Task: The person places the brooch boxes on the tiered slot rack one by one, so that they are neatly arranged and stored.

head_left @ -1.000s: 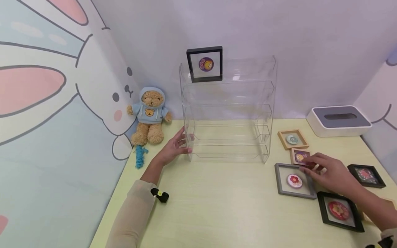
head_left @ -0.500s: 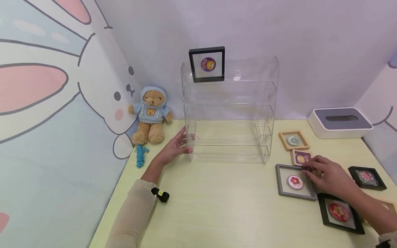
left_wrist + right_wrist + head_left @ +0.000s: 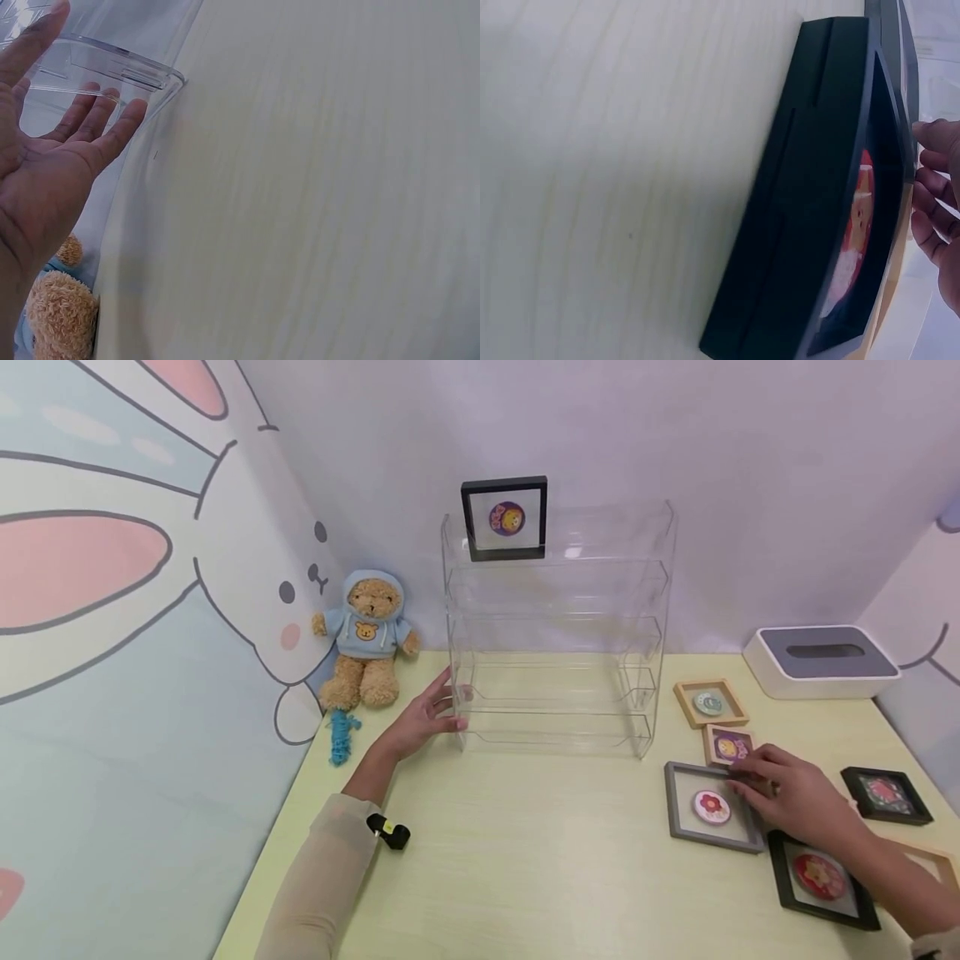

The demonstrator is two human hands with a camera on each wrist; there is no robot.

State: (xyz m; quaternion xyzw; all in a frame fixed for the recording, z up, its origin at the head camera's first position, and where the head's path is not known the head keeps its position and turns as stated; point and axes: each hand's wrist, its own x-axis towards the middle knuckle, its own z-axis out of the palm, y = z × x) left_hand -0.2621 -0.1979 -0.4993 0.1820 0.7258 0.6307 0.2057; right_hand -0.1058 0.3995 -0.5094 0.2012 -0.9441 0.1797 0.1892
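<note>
Pale table (image 3: 525,852), clear rack (image 3: 558,615), lilac wall (image 3: 757,468) behind

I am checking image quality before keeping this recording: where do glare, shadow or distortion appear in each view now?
Head: small bright glare high on the clear rack; left wrist: soft shadow on the table near the left hand; right wrist: black frame looks bowed, perhaps by the lens; background beyond the right hand looks pale.

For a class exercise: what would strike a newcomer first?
Probably the blue-hooded teddy bear at back left, then the clear rack in the centre, a black frame at its top left. Next, the left hand at the rack's left side, the right hand by the grey frame at right.
</note>
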